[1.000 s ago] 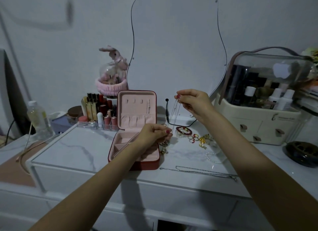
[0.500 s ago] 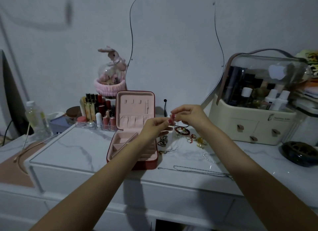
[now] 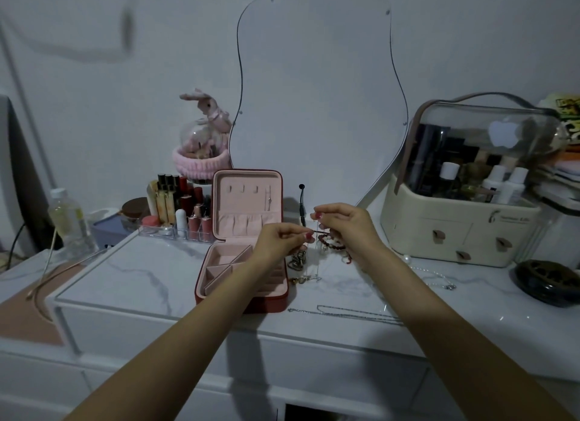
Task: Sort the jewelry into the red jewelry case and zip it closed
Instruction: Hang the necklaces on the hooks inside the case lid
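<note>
The red jewelry case point(image 3: 241, 295) stands open on the marble top, its pink lid upright and its tray facing me. Just right of it, my left hand point(image 3: 279, 243) and my right hand point(image 3: 345, 226) both pinch a thin silver chain point(image 3: 317, 257) that hangs down between them above the table. Under the hands lie a red bead bracelet point(image 3: 329, 246), a dark heart pendant point(image 3: 296, 262) and small gold pieces point(image 3: 301, 280). A long silver necklace point(image 3: 345, 311) lies near the front edge. A pearl strand point(image 3: 430, 273) lies further right.
A clear tray of lipsticks and bottles point(image 3: 179, 213) stands left of the case. A cream cosmetics organizer point(image 3: 464, 229) fills the right back. A dark dish point(image 3: 549, 279) sits at far right, a plastic bottle point(image 3: 70, 223) at far left.
My right hand has come down from its raised position, and both hands now meet close together over the jewelry pile with the chain between them.
</note>
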